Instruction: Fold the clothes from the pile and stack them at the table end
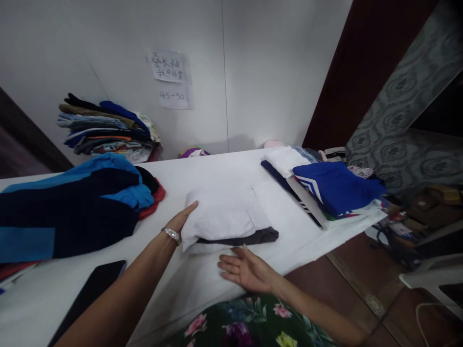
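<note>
Folded white cloth garment (220, 212) lies mid-worktop (231, 168).
Left hand (181, 221) at its nine o'clock, probably steadying it, finger grip unclear; right hand (248, 271) at six, fingers released.

Across the white-covered table (217, 169) before me lie a blue-and-navy jacket (79, 202) over red cloth (155, 198), a flat black object (88, 290), a folded white garment (220, 212) mid-table and stacked folded clothes (340, 185) at right.
</note>
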A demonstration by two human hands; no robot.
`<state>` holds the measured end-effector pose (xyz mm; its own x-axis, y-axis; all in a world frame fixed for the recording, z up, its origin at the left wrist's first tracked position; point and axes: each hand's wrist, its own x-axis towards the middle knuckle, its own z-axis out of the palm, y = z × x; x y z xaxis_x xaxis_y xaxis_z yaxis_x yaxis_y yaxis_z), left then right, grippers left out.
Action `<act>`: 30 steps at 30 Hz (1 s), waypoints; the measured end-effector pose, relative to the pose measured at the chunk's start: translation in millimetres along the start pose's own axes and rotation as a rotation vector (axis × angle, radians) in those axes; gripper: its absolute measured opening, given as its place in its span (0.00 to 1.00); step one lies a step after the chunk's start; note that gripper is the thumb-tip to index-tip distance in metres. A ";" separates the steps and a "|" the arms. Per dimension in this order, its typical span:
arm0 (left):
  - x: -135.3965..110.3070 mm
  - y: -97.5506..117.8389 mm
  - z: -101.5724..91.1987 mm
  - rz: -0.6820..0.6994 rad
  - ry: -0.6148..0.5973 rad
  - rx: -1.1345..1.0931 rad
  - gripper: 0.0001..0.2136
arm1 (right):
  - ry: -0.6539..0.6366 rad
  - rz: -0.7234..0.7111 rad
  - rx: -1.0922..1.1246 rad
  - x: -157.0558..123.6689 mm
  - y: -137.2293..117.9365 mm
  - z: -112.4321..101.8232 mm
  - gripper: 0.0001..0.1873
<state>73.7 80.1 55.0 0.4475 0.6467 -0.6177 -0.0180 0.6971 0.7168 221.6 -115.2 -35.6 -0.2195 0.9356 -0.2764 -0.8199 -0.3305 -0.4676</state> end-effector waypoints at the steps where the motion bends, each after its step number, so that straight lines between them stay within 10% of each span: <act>1: -0.5 0.4 0.2 -0.003 -0.008 0.002 0.22 | -0.010 -0.022 0.020 11.0 0.2 4.2 0.25; 10: -3.0 -25.5 -10.5 -0.002 0.063 -0.046 0.19 | 0.141 -0.373 0.045 33.4 -22.3 20.0 0.28; 30: 1.5 -47.1 -20.1 0.128 0.038 -0.056 0.30 | 0.389 -0.517 0.108 67.9 -40.6 34.4 0.17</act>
<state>57.3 54.4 13.8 0.4043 0.7421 -0.5345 -0.1235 0.6234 0.7721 221.8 -34.0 -6.5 0.4079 0.8506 -0.3320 -0.8214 0.1830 -0.5403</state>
